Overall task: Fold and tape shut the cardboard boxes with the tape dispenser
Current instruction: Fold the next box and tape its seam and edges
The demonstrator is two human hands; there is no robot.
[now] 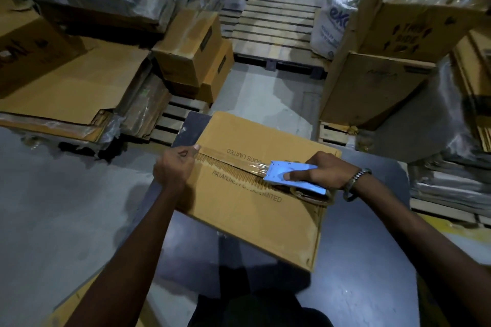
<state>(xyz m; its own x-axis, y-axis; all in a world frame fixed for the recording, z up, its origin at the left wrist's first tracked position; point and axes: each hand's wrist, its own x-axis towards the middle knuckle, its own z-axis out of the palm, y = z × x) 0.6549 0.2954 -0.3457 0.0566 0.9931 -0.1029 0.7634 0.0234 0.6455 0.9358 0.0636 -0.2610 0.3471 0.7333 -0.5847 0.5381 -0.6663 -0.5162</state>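
The flat brown cardboard box point(255, 188) lies on a dark table point(372, 260) in front of the person, its two top flaps folded shut. The left hand point(175, 164) curls over the box's left edge and holds the tape end down there. The right hand point(322, 171) is wrapped round the blue tape dispenser point(291, 176), near the right end of the seam. Clear tape point(231, 166) stretches between them — it looks nearly across. Best to keep it tight and straight over the gap, then press it flat.

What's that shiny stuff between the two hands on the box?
Head view: a stretched strip of clear tape runs along the brown cardboard box's seam, from left hand to the blue tape dispenser in right hand.
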